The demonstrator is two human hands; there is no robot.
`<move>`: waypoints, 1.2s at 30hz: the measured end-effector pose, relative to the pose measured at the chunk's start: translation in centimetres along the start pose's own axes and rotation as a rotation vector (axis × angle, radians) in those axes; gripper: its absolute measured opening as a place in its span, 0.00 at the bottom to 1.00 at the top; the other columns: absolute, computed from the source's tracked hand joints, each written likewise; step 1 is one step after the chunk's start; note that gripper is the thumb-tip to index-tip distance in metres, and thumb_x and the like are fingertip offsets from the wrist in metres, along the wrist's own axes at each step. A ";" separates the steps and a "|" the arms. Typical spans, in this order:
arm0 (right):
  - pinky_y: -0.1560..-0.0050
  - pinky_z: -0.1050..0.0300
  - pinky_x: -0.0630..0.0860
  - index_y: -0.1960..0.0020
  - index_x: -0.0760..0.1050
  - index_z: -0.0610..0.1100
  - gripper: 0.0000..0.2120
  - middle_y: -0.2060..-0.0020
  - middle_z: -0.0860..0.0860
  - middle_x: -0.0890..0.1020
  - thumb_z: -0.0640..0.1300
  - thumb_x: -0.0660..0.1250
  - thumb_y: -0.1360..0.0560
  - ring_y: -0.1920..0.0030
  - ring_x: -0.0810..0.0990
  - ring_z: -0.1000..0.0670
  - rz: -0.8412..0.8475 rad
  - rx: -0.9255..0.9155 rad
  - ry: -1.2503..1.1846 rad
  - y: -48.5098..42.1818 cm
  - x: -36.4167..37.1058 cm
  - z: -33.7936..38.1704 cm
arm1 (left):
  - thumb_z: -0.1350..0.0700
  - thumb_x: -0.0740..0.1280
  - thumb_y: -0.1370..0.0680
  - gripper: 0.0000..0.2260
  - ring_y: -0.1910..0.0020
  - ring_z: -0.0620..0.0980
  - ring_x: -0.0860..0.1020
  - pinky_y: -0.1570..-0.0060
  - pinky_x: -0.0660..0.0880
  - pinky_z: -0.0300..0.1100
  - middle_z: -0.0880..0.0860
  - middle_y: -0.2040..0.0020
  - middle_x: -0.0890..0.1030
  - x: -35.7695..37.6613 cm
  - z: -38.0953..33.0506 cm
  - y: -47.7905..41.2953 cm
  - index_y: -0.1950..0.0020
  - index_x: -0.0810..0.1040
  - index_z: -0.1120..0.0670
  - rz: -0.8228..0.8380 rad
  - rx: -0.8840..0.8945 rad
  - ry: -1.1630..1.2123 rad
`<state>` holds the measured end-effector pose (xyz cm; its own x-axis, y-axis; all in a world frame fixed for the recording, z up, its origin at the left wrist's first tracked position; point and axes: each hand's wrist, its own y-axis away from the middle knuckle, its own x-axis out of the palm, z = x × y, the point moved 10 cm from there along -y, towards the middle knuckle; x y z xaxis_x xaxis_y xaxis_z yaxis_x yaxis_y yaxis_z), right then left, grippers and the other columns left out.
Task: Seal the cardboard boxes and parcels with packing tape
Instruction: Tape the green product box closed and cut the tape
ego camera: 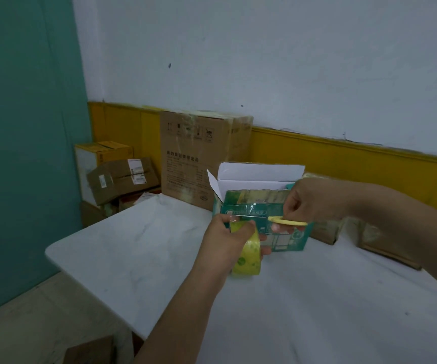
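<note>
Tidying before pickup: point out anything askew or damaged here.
The labelled brown parcel on the left lies tilted in front of the yellow-and-white box, beside the table. The green box on the table has its white top flaps standing open. No spill or tear shows.

Left forearm: bare, enters at the bottom edge, angled up and to the right.
Left hand: back toward the camera, fingers curled round a tape roll, thumb on its upper edge.
Right forearm: bare, enters from the right edge, reaches leftward.
Right hand: knuckles up, fingers curled down through the yellow handle of scissors. Just right of the left hand, the two apart.
</note>
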<state>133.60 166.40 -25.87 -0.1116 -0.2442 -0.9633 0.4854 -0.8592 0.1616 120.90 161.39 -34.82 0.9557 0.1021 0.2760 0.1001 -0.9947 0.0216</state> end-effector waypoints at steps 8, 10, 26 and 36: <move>0.64 0.65 0.71 0.60 0.85 0.52 0.20 0.67 0.62 0.84 0.68 0.69 0.36 0.68 0.77 0.65 -0.027 -0.019 -0.012 0.8 -0.7 0.9 | 0.61 0.69 0.21 0.08 0.63 0.57 0.86 0.67 0.82 0.44 0.58 0.60 0.86 -1.0 1.4 0.0 0.45 0.73 0.58 -0.043 -0.051 0.042; 0.65 0.66 0.71 0.59 0.84 0.57 0.12 0.67 0.63 0.83 0.64 0.68 0.27 0.68 0.76 0.66 -0.012 -0.017 0.141 1.6 0.2 0.0 | 0.61 0.69 0.21 0.10 0.63 0.56 0.86 0.67 0.82 0.43 0.58 0.60 0.86 -1.4 1.6 0.0 0.42 0.72 0.58 -0.046 -0.056 0.063; 0.67 0.69 0.69 0.54 0.78 0.54 0.12 0.60 0.60 0.81 0.61 0.65 0.24 0.63 0.78 0.63 -0.550 -0.018 -0.130 5.2 4.6 1.0 | 0.65 0.63 0.19 0.11 0.63 0.60 0.85 0.64 0.82 0.45 0.58 0.55 0.86 -0.7 -0.4 3.9 0.38 0.69 0.55 0.120 0.082 -0.071; 0.72 0.74 0.68 0.63 0.79 0.50 0.09 0.70 0.56 0.81 0.43 0.71 0.25 0.71 0.77 0.64 -0.532 -0.044 -0.409 4.9 6.5 9.0 | 0.64 0.61 0.18 0.13 0.66 0.57 0.84 0.62 0.82 0.47 0.55 0.58 0.86 -4.5 -1.3 10.0 0.35 0.68 0.56 0.112 0.066 -0.310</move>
<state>127.51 156.54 -29.38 -0.6605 0.0491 -0.7492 0.3074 -0.8927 -0.3295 117.29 151.02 -34.61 0.9995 0.0000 -0.0326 -0.0019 -0.9984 -0.0572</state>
